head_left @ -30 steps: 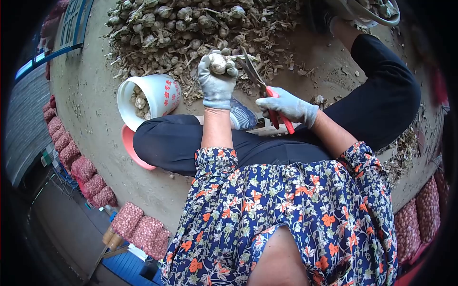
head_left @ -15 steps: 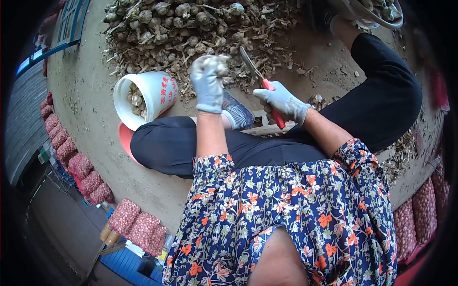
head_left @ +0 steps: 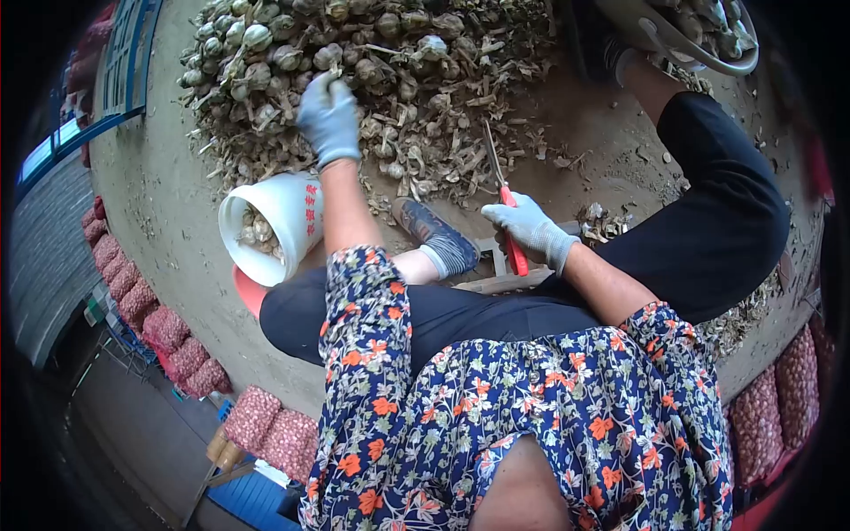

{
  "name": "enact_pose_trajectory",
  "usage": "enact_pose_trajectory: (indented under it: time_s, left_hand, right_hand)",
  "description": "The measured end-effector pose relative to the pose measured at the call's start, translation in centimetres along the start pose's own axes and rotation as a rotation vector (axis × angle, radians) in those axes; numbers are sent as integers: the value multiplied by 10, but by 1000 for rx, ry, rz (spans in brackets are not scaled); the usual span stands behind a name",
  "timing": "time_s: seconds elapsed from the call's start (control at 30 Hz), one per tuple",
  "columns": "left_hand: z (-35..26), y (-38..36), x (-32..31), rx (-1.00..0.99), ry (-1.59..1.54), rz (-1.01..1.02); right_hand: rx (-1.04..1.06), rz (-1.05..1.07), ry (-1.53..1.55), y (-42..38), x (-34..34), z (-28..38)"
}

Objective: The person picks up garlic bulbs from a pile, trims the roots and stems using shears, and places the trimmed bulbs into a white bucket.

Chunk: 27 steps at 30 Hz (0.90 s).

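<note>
My left hand (head_left: 329,122), in a pale grey work glove, reaches to the near edge of a large heap of garlic (head_left: 288,57) with dry stems. Its thumb and fingers are apart, with the fingertips beside a garlic bulb (head_left: 328,57); nothing shows held in it. My right hand (head_left: 531,228), gloved alike, is closed round the red handles of a pair of shears (head_left: 506,195). Their metal blades point up and away, over the loose stems. A white bucket (head_left: 297,208) with red lettering lies tilted by my left knee, with trimmed garlic bulbs (head_left: 257,232) inside.
Cut stems (head_left: 460,150) litter the ground before my foot (head_left: 434,234). A wooden piece (head_left: 500,283) lies between my legs. Another container of garlic (head_left: 699,44) stands at the upper right. Filled mesh sacks (head_left: 164,329) line the left side, with more sacks (head_left: 797,385) at the lower right.
My left hand has moved up and left to the heap, and the garlic it held no longer shows in it. The shears in my right hand have turned more upright.
</note>
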<state>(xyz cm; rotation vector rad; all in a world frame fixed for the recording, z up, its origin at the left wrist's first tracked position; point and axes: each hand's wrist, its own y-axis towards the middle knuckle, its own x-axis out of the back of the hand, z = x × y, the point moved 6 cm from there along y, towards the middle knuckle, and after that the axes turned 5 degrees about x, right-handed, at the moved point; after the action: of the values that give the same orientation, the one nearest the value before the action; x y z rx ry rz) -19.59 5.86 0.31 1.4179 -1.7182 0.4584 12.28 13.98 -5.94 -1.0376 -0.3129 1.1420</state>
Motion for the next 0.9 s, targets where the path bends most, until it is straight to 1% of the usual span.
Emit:
enact_pose_trajectory:
  time_s: [0.03,0.07,0.13,0.17,0.2,0.23,0.27,0.3,0.37,0.4,0.43,0.47,0.53,0.57,0.6,0.67,0.7,0.73,0.8,0.83,0.9]
  left_hand:
    - [-16,0,-45,11,-174,88]
    - [-38,1,-82,-48,-164,198]
    - [-69,4,-135,-1,234,368]
    - [-20,4,-203,25,407,472]
    - [-40,4,-208,31,582,585]
    - [-42,-13,-191,425,478,513]
    - [-31,-14,-197,448,500,532]
    - [-23,-13,-191,430,468,567]
    - [-25,-20,-157,429,421,674]
    - [-17,-24,-147,322,391,628]
    - [-2,-35,-141,466,37,698]
    - [7,-45,-136,596,-327,749]
    - [9,-64,-113,642,-892,861]
    - [-7,-75,-95,656,-1192,903]
    - [-30,-84,-73,630,-1265,906]
    - [-42,-96,-50,548,-1177,937]
    - [-43,-100,-45,510,-1173,947]
    - [-45,-104,-39,473,-1154,965]
    - [-65,-113,-20,540,-1044,959]
    - [-69,-117,-17,536,-1046,960]
    - [-73,-115,-6,366,-782,841]
  right_hand:
    - [22,-30,-66,15,5,-15]
    - [43,-61,-133,26,11,-28]
    - [10,-79,-173,23,14,-18]
    - [-18,-67,-237,24,16,-20]
    - [-48,-52,-301,24,18,-22]
    - [-69,-36,-302,24,19,-22]
    - [-67,-37,-303,26,21,-21]
    - [-48,-58,-331,28,21,-23]
    - [-15,-84,-371,27,20,-17]
    - [-2,-88,-390,21,20,-2]
    - [-16,-75,-467,13,21,14]
    - [-10,-72,-467,9,23,24]
    - [63,-106,-671,5,26,40]
    - [104,-100,-729,4,26,44]
    - [140,-118,-822,1,25,49]
    - [337,-191,-900,-9,21,64]
    - [439,-269,-964,-14,20,69]
    - [444,-268,-966,-18,19,70]
    - [595,-345,-1299,-35,14,89]
    - [606,-374,-1332,-40,13,90]
    - [612,-369,-1347,-47,10,88]
